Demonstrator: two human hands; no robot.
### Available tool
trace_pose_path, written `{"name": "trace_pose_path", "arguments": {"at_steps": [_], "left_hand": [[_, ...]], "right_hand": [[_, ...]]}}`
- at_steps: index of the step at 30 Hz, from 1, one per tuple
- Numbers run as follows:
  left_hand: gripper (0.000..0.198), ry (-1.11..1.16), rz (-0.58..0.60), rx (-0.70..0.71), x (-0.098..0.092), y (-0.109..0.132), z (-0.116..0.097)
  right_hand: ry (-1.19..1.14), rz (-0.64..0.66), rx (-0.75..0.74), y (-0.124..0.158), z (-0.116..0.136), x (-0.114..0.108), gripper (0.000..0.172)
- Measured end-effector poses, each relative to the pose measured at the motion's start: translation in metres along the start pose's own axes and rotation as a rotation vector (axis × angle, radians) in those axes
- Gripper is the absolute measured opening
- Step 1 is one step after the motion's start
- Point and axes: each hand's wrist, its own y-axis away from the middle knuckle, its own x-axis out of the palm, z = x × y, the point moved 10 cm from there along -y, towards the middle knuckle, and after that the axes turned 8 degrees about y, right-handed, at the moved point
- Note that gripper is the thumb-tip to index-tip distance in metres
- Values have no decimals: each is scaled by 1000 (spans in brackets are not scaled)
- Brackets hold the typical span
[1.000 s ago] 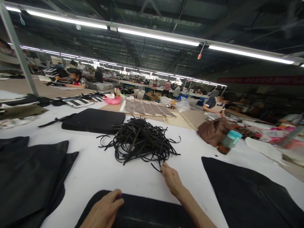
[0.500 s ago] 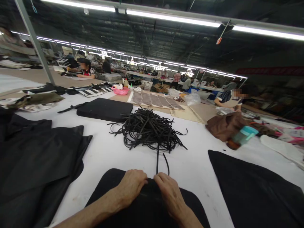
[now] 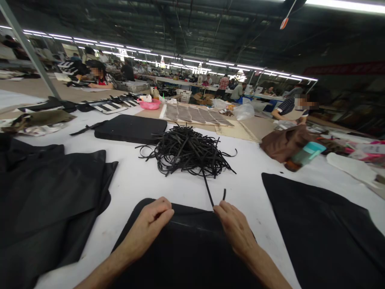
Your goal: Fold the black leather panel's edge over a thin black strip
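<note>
Toward the near edge of the surface, the right hand is pinching a black strip; the left hand is resting curled over the black panel, its hold I cannot tell.

**Black on White**

We see a black strip pile; around it, a white tabletop. Beyond it, leftward, we spot a pink basin and black-and-white striped panels; to its right, brown cloth.

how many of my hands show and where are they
2: your left hand at the far edge of the black panel, your right hand farther right, pinching a strip running to the pile. Some fingers are hidden.
</note>
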Motion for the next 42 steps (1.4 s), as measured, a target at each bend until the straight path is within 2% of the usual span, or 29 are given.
{"name": "trace_pose_path", "arguments": {"at_steps": [4,7,9,12,15,17,19,21,23,25,27,30,33,36,39,42], "left_hand": [[23,376,-109,-76,-30,21,7],[17,679,-268,-121,-56,38,8],[25,798,-264,-166,-56,44,6],[36,885,-84,-282,-24,43,5],[30,887,116,-390,19,40,5],[31,796,234,-406,46,36,3],[41,679,304,-391,66,31,2],[39,641,397,-409,86,29,7],[26,670,546,-488,108,37,16],[21,651,621,-585,114,49,32],[21,564,565,-642,100,55,52],[20,360,422,-647,59,60,79],[21,150,342,-635,21,64,95],[20,-38,282,-534,-2,62,91],[21,-189,230,-469,-16,62,74],[23,-308,134,-472,-32,62,59]], "right_hand": [[-372,48,169,33,-37,-15,21],[-736,145,271,57,-49,-9,24],[-851,200,343,68,-51,-2,26],[-862,184,412,70,-44,0,26],[-921,228,407,63,-19,0,25],[-992,239,370,56,2,-5,22],[-1046,231,327,48,20,-12,18],[-1073,220,293,44,31,-17,17],[-1059,185,278,43,31,-21,18],[-999,124,274,46,20,-23,19],[-921,62,304,54,-2,-20,20],[-857,47,397,73,-38,-3,21],[-909,238,424,90,-46,29,24],[-964,427,333,97,-27,45,26],[-896,456,288,95,-18,47,23],[-786,445,346,96,-27,55,20]]}}
